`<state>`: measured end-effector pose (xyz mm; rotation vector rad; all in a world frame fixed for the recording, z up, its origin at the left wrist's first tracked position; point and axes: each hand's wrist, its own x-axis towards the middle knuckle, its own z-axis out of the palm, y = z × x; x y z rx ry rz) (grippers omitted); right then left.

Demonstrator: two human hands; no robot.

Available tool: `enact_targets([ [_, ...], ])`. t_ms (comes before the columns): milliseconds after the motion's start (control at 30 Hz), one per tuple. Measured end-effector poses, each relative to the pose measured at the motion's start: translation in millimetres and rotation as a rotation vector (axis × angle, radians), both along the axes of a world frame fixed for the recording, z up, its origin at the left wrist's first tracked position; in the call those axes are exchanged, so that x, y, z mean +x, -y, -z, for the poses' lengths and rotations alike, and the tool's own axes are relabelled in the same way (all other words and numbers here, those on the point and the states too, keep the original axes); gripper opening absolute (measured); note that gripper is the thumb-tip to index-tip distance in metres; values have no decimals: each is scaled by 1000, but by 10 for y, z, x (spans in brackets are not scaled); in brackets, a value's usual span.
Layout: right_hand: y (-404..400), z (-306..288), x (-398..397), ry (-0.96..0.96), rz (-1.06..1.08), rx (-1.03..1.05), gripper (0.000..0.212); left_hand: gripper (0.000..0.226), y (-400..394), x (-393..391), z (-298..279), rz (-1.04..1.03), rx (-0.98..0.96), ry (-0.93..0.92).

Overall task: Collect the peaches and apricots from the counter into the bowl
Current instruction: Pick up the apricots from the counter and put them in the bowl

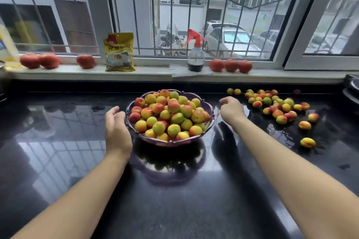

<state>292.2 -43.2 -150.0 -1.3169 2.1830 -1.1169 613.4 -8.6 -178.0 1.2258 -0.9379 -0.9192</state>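
**Bowl heaped, loose fruit still off to its right**

The purple bowl (pixel 209 120) sits on the dark desk (pixel 58 132), piled with small peaches and apricots (pixel 171 114) above its rim. I take the bowl as my landmark.

My left hand (pixel 117 128) is at the bowl's left wall, palm turned toward it, fingers (pixel 113 110) loosely curved and holding nothing. I cannot tell whether the palm touches the rim or stands just beside it.

My right hand (pixel 232 109) hovers just right of the bowl, above the desk, wrist bent down. Its fingers (pixel 225 101) are loosely curled toward the bowl's rim; I see no fruit in them, though the far side of the hand is hidden from me.

The loose fruit (pixel 277 105) lies scattered on the desk to the right of the bowl, beyond my right hand and apart from its fingers. The thickest cluster is toward the back; two pieces (pixel 233 91) sit nearer, behind my right hand. One apricot (pixel 308 142) lies alone at the front right, another (pixel 304 125) just behind it.

Behind the bowl runs the windowsill (pixel 151 73), with a yellow packet (pixel 119 52) to the back left and a spray bottle (pixel 196 54) to the back right. Larger red peaches (pixel 231 65) stand on the sill right of the bottle, and more (pixel 48 60) left of the packet.
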Motion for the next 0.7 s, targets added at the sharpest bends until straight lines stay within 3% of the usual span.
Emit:
enact_targets([
  [100, 368, 127, -297, -337, -23, 113, 49, 59, 55, -84, 61, 89, -45, 33],
  [233, 845, 309, -620, -524, 44, 196, 54, 61, 125, -103, 142, 102, -73, 27],
  [433, 1275, 328, -789, -623, 43, 246, 49, 59, 170, -106, 190, 68, -80, 23],
  [567, 1157, 461, -769, -704, 122, -35, 31, 61, 159, -108, 175, 49, -78, 53],
  [700, 1133, 418, -821, -714, 24, 168, 38, 63, 140, -129, 163, 60, -62, 43],
])
